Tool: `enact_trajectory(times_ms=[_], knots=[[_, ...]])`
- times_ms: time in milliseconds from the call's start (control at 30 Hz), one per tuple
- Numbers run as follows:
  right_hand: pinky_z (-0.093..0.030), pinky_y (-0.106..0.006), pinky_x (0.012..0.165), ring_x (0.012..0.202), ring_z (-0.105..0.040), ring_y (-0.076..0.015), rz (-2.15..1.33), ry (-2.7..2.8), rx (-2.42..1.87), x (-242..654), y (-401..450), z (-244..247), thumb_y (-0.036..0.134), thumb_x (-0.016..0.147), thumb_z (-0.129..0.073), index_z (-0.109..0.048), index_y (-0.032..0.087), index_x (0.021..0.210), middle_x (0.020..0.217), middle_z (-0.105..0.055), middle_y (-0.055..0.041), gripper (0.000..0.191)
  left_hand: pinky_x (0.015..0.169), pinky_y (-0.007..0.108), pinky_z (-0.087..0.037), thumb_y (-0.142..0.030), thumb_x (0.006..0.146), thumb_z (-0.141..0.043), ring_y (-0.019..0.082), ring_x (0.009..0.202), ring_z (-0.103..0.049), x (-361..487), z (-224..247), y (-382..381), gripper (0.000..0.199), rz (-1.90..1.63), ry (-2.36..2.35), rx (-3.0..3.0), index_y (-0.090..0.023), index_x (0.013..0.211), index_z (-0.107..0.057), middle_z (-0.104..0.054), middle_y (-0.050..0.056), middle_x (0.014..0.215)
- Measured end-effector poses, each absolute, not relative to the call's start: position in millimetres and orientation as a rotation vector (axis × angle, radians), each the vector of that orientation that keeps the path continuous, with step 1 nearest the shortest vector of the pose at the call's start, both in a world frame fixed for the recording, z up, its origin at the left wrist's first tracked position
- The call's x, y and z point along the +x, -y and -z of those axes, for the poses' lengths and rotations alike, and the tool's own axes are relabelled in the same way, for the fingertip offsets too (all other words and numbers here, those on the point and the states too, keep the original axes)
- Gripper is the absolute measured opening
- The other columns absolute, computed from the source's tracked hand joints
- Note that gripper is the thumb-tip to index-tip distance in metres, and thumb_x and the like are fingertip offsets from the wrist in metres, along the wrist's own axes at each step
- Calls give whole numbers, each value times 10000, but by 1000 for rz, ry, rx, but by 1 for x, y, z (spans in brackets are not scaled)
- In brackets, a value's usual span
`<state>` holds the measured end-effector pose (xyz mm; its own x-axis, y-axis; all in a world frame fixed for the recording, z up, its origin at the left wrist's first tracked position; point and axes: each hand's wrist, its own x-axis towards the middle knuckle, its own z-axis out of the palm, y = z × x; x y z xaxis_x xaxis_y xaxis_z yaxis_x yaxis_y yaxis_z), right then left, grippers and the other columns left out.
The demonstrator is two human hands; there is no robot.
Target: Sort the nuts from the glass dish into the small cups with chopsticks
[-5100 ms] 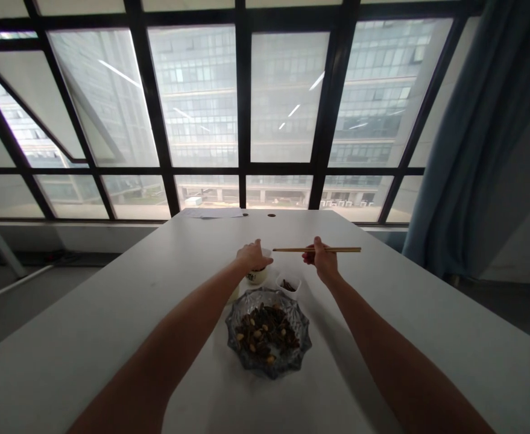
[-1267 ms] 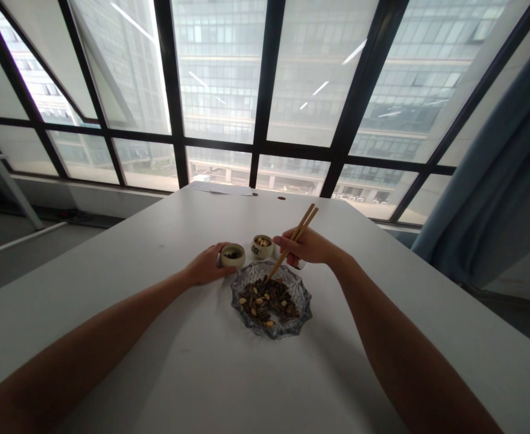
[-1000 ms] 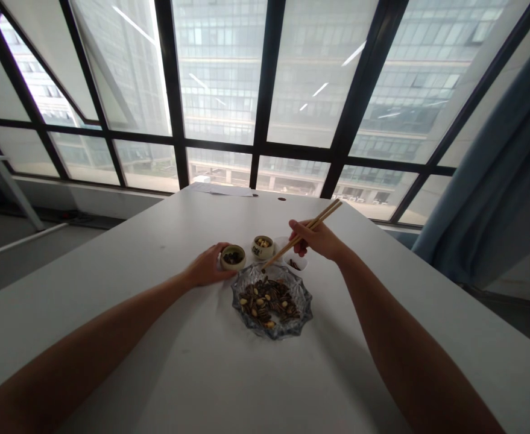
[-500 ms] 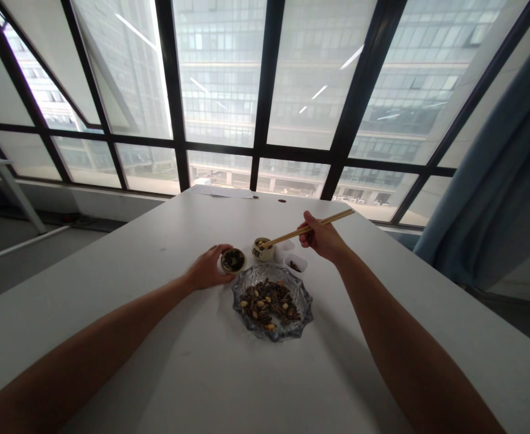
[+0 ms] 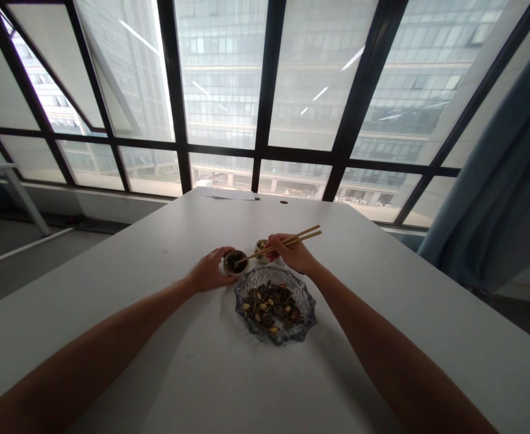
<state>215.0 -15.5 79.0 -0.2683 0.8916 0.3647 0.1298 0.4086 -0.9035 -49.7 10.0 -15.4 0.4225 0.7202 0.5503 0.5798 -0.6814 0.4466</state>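
Note:
My left hand (image 5: 211,269) is wrapped round a small round cup (image 5: 236,263) with dark contents, its mouth tilted toward me. In my right hand (image 5: 287,249) is a pair of chopsticks (image 5: 301,235), whose tips reach into that cup. Whether the tips pinch anything is too small to tell. A second small cup (image 5: 260,246) with pale pieces in it stands just behind, partly covered by my right fingers. In front of both hands sits a scalloped glass bowl (image 5: 309,322) holding sunflower seeds (image 5: 276,301) mixed with paler seeds.
All of this stands on a white table (image 5: 192,361). Papers (image 5: 228,194) lie at its far edge, near a dark round spot (image 5: 283,202). Tall windows rise behind, a blue curtain (image 5: 486,181) hangs at the right, and another table (image 5: 25,193) stands at the left.
My right hand has moved left with the chopsticks, their tips passing from the second cup into the cup in my left hand. The small white containers are now hidden behind my right hand.

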Motion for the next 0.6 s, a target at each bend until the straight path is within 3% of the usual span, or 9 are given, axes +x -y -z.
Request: enact_trajectory(times_ms=[233, 400, 600], knots=[[-497, -254, 421, 407, -591, -140, -904, 1633, -897, 244, 22, -111, 866, 740, -573, -674, 158, 618, 479, -639, -54, 726, 988, 453, -549, -434, 681, -804, 293, 1120, -674, -48, 16, -9, 706, -1092, -1178, 2476, -233, 1304, -541, -689, 102, 1260], [-407, -225, 309, 313, -522, -125, -1254, 1978, -1076, 269, 34, -126, 764, 730, -697, -650, 155, 533, 403, -597, -44, 641, 959, 441, -557, -463, 696, -801, 288, 1102, -683, -48, 15, -10, 708, -1095, -1185, 2453, -237, 1315, -540, -696, 96, 1260], [-435, -208, 325, 325, -530, -107, -1464, 2235, -1155, 243, 40, -114, 704, 781, -695, -662, 173, 559, 445, -631, -23, 577, 947, 428, -550, -478, 715, -789, 280, 1098, -683, -49, 13, -9, 697, -1093, -1179, 2448, -233, 1317, -539, -694, 95, 1264]])
